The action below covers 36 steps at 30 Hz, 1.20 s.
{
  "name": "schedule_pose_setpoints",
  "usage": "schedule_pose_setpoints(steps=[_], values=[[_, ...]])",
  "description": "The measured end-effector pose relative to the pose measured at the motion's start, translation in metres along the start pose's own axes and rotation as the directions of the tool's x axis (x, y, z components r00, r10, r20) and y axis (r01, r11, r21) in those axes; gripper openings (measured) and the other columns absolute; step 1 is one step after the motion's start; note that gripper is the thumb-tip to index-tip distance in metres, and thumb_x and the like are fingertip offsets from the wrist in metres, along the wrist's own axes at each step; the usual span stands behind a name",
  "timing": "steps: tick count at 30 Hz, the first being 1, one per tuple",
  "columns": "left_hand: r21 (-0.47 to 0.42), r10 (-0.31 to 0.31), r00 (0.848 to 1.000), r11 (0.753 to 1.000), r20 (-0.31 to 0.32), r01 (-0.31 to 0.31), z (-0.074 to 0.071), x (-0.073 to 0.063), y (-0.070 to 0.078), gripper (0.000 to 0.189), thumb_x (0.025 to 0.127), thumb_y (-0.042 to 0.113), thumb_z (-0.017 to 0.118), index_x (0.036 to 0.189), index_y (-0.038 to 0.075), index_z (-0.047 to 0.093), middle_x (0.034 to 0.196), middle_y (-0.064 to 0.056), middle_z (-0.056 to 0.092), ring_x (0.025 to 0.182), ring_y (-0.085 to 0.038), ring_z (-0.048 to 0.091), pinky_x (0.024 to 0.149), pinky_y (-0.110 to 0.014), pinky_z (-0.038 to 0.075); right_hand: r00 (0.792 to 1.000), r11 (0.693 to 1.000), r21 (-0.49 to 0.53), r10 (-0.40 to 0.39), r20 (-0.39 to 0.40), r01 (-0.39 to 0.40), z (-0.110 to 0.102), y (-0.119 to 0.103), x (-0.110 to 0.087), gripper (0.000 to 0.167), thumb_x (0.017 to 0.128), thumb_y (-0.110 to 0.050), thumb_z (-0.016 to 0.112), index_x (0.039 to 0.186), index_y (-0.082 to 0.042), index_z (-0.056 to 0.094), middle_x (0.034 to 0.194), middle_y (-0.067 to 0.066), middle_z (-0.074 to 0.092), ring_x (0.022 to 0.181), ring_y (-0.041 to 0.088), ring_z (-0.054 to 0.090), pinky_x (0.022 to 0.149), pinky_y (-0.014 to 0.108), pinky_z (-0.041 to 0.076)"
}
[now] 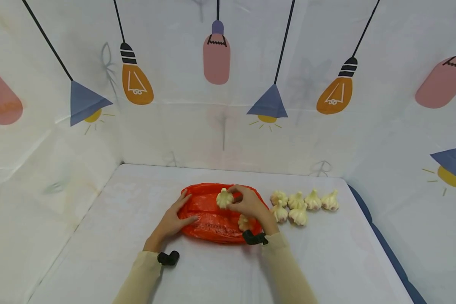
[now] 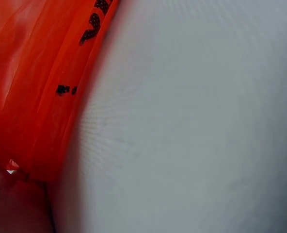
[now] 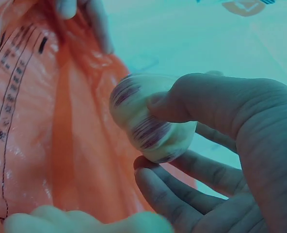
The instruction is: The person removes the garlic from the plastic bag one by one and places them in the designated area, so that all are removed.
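A red plastic bag [image 1: 213, 226] with dark print lies on the white table. Above it, my right hand [image 1: 248, 204] pinches a garlic bulb [image 1: 224, 198] between thumb and fingertips. The right wrist view shows this bulb [image 3: 151, 119] with purple streaks. My left hand [image 1: 172, 221] rests at the bag's left edge, its thumb and fingers spread against the plastic. Another garlic bulb [image 1: 245, 223] shows at the bag's front right, partly covered by my right wrist. In the left wrist view, only the printed edge of the bag [image 2: 41, 97] and bare tabletop appear.
Several garlic bulbs [image 1: 298, 214] stand in two rows right of the bag. The white table [image 1: 99, 236] meets a pale cloth wall [image 1: 235, 139] printed with lamps at the back and sides. Black bands [image 1: 169, 258] sit on both wrists.
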<state>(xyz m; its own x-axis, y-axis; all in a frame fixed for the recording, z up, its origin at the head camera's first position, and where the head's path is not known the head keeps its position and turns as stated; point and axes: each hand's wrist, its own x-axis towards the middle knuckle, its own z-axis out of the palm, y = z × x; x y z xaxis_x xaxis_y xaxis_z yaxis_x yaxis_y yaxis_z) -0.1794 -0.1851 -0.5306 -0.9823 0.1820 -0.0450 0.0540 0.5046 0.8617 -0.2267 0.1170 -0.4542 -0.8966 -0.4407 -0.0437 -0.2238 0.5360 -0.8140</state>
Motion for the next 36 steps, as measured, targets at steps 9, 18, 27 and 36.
schedule_pose_setpoints(steps=[9,18,27,36], values=[[0.008,-0.022,1.0,1.0,-0.003,0.022,-0.001,0.0,0.0,0.088,0.089,0.043,0.079,0.162,0.021,0.035,0.174,0.004,0.012,0.16,-0.036,0.012,0.123,-0.067,0.021,0.998,0.998,0.05,-0.023,-0.053,0.025,-0.008,-0.011,-0.014,0.044,0.089,-0.018,0.076,0.131,-0.016,0.063,0.128,0.007,0.067,0.106,0.024,0.071,0.088,0.039,0.061],[0.011,-0.004,1.0,1.0,-0.002,0.004,0.0,-0.001,-0.003,0.086,0.089,0.046,0.078,0.16,0.02,0.038,0.175,0.002,0.012,0.16,-0.038,0.012,0.123,-0.067,0.018,0.991,0.997,0.061,-0.043,-0.128,0.051,-0.02,-0.02,-0.032,0.046,0.09,-0.021,0.078,0.133,-0.017,0.062,0.132,0.008,0.065,0.108,0.025,0.07,0.088,0.039,0.061],[0.003,0.004,1.0,1.0,-0.009,-0.004,0.001,0.0,-0.002,0.086,0.088,0.046,0.078,0.161,0.02,0.038,0.174,0.002,0.013,0.16,-0.038,0.012,0.123,-0.067,0.019,0.981,0.998,0.05,-0.027,-0.194,0.038,-0.032,-0.024,-0.047,0.045,0.09,-0.024,0.079,0.132,-0.018,0.062,0.131,0.008,0.065,0.108,0.027,0.071,0.087,0.04,0.062],[0.001,-0.01,1.0,1.0,-0.009,0.01,0.001,-0.001,0.0,0.085,0.089,0.044,0.078,0.161,0.021,0.037,0.175,0.002,0.012,0.16,-0.037,0.012,0.123,-0.067,0.02,0.95,0.995,0.042,-0.072,-0.302,0.089,-0.042,-0.02,-0.062,0.043,0.09,-0.017,0.078,0.13,-0.012,0.063,0.13,0.012,0.065,0.115,0.031,0.067,0.097,0.049,0.059]])
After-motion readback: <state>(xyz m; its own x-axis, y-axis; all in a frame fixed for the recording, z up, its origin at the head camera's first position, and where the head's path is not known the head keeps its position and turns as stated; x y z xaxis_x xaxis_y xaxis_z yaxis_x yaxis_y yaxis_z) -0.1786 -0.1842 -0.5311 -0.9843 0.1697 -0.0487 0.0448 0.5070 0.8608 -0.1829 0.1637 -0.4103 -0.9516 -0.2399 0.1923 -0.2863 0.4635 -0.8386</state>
